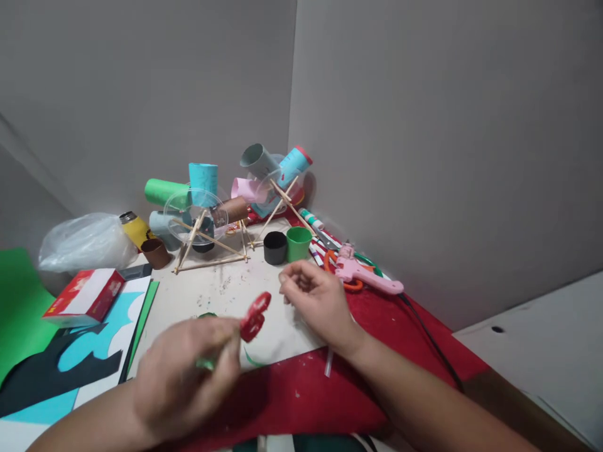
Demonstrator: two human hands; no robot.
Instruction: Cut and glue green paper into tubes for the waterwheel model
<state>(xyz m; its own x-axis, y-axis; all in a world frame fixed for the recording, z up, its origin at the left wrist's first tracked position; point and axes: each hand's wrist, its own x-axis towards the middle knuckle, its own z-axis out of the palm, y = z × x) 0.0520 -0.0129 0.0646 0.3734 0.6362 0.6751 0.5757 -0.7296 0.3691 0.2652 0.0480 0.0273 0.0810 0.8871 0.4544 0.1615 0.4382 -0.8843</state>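
Note:
In my left hand a small glossy red piece with openings in it is pinched between thumb and fingers; its exact kind is unclear. A bit of green shows behind this hand, mostly hidden. My right hand is raised over the white sheet, its thumb and fingertips drawn together; whatever they hold, if anything, is too small to make out. Just beyond it stand a black paper cup and a green paper cup. A thin green strip lies on the sheet near the left hand.
Two stick-framed wheels with colored paper tubes, one left and one right, stand at the back. A pink glue gun rests over orange-handled scissors. At left are a red box, cut paper, a plastic bag and a yellow bottle.

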